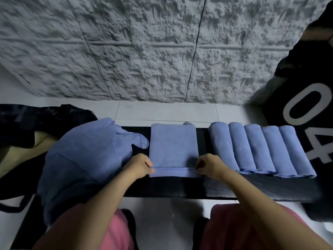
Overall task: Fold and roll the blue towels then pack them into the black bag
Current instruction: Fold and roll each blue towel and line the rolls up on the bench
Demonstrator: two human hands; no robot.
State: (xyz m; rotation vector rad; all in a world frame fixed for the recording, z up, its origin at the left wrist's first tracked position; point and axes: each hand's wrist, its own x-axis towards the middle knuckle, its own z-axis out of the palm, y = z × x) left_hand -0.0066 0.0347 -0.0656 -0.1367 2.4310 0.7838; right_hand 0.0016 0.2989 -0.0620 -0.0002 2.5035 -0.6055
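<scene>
a: where's the towel rn?
b: folded towel (173, 148) lies flat mid table (180, 188), long side running away from the person. left hand (139, 166) n right hand (210, 166) each pinch a near corner at the stitched hem, fingers curled in. near edge looks turned over once, so prob the start of a roll.
a: how'll it handle?
b: soft, light, limp. looks like microfibre, so a bit grippy, not slippery. no stiffness, so it'd sag if lifted by one corner. best hold is both near corners, then roll away w/ even pressure or it goes cone-shaped.
a: the rest?
b: five rolled towels (261, 150) side by side, touching, just right of it. towel pile (81, 159), unfolded, on the left, draped over the table edge. black bag (36, 121) behind that pile, far left.
a: anything u can't see?
b: bag is cut off n dark, can't tell if its mouth is open or what's in it. pile count unclear. fingertips mostly hidden behind the knuckles. black thing w/ "04" (306, 112) at right is blurred, can't say what it is.
</scene>
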